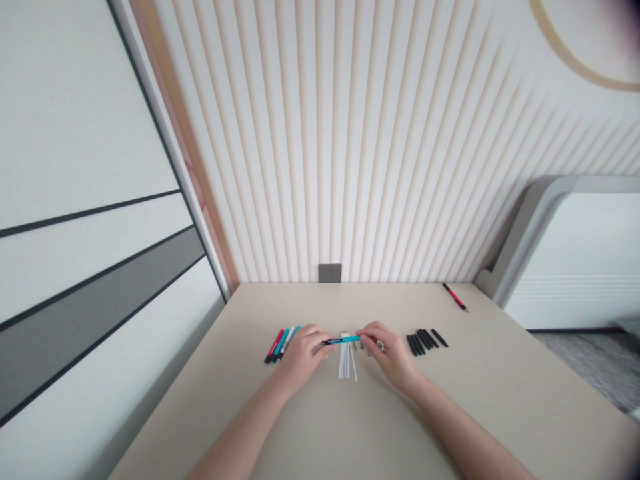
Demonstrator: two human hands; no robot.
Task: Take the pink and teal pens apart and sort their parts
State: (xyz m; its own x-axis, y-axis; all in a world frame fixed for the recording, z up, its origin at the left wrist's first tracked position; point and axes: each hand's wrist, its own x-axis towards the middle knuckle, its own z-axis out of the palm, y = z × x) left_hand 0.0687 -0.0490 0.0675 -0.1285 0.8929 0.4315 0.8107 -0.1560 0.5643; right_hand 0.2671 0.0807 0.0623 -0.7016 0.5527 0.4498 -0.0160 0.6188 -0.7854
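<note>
A blue-and-black pen (345,340) is held level above the table between both hands. The fingers of my left hand (305,353) close on its dark end, and those of my right hand (387,350) pinch the blue end. Beneath it lie several thin white sticks, like pen refills (345,363), roughly side by side, one slanting apart. A few small parts sit near my right fingers, too small to name. Left of my left hand, several red, blue and white pen barrels (280,345) lie in a slanted row. Several black pen caps (421,342) are lined up right of my right hand.
A red-and-black pen (455,298) lies near the far right corner of the beige table (350,433). Behind the table rises a ribbed white wall with a dark socket (330,273). A white cabinet (100,280) stands at the left, a pale headboard (575,260) at the right.
</note>
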